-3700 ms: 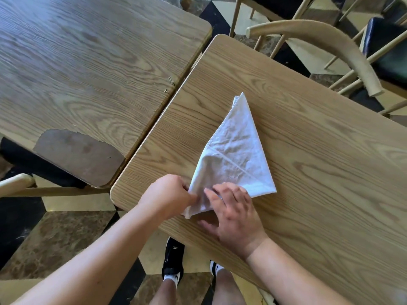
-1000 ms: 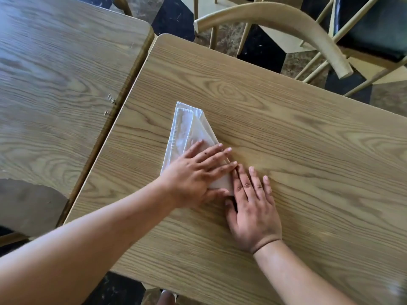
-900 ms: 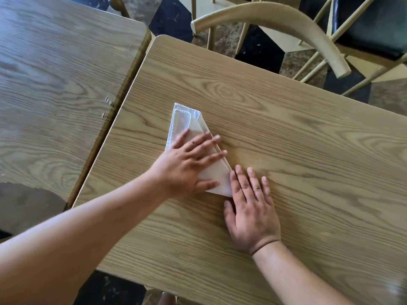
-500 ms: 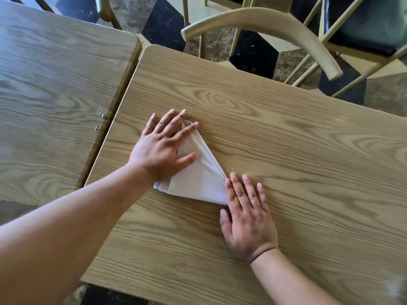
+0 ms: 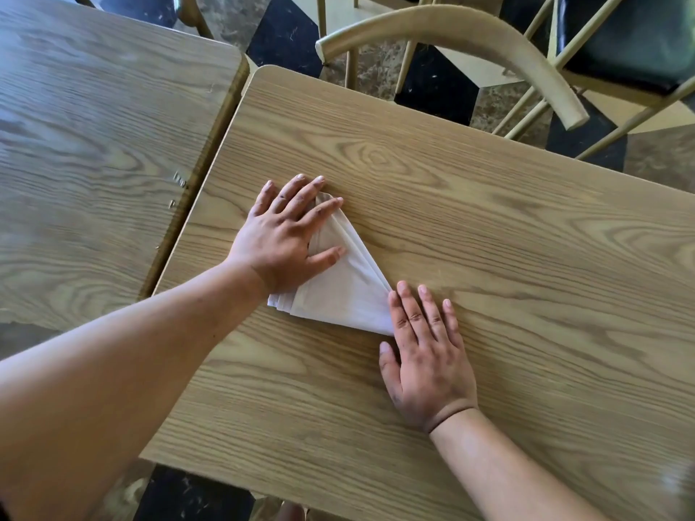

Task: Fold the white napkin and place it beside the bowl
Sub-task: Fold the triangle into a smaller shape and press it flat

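Two flat hands — left hand (image 5: 280, 244) splayed, pressing white folded cloth napkin (image 5: 344, 291); right hand (image 5: 427, 355) open beside its corner, gripping nothing. Layers under fingers (image 5: 323, 208) could spring apart on release — no bowl visible on wooden desk (image 5: 489, 220).

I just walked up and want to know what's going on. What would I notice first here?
You would see the white napkin first, folded into a triangle in the middle of the wooden table. The left hand lies flat on top of it, and the right hand lies flat on the table with its fingertips at the napkin's right corner. Behind the table curves the back of a wooden chair; no bowl shows.
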### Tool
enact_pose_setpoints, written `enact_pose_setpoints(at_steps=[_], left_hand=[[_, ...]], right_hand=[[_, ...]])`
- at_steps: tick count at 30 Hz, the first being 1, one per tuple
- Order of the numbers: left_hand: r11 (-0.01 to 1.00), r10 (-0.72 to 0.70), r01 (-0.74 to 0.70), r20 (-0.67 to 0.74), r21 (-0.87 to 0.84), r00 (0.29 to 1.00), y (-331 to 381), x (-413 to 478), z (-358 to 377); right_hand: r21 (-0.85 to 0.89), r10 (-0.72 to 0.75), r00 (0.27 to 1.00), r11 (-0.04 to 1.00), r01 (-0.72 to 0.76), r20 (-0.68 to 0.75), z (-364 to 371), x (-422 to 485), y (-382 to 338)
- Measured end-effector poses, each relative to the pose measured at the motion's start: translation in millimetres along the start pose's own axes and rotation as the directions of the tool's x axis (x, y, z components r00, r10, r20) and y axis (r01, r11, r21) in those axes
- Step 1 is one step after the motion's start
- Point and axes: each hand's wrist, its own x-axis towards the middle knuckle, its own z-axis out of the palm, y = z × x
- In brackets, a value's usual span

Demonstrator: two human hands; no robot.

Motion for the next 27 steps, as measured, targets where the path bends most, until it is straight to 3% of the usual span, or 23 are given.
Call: enact_pose_setpoints(at_steps=[6, 9, 12, 16, 21, 23, 27], left_hand=[[0.993, -0.116, 0.116, 0.013, 0.023, 0.993, 0.5, -21.1, -15.6], [0.972, -0.227, 0.226, 0.005, 0.065, 0.974, -1.7, -47.6, -35.6], [0.932, -0.342, 0.32, 0.116, 0.172, 0.932, 4.0, -71.5, -51.8], [0.87, -0.483, 0.485, 0.337, 0.084, 0.808, 15.9, -102.8, -53.2], [0.846, -0.442, 0.532, 0.508, -0.038, 0.739, 41.3, -135.9, -35.5], [0.747, -0.444, 0.641, 0.584, -0.178, 0.68, 53.2, -143.7, -32.5], [0.363, -0.411, 0.835, 0.734, -0.413, 0.541, 72.0, -157.9, -30.7]], right_hand=[[0.134, 0.002, 0.999, 0.991, 0.005, -0.053, 1.4, -3.2, 2.2], [0.259, 0.044, 0.98, 0.966, 0.008, -0.194, -6.3, -2.4, -2.6], [0.23, -0.056, 0.954, 0.965, 0.128, -0.296, -17.6, -3.6, -17.5], [0.193, -0.241, 0.946, 0.939, 0.283, -0.216, -18.2, -18.5, -41.7], [0.078, -0.329, 0.944, 0.941, 0.329, -0.024, 1.2, -47.3, -67.9], [0.041, -0.299, 0.954, 0.953, 0.299, 0.016, 6.6, -52.2, -72.9], [0.014, -0.264, 0.964, 0.965, 0.263, 0.041, 5.6, -51.3, -73.9]])
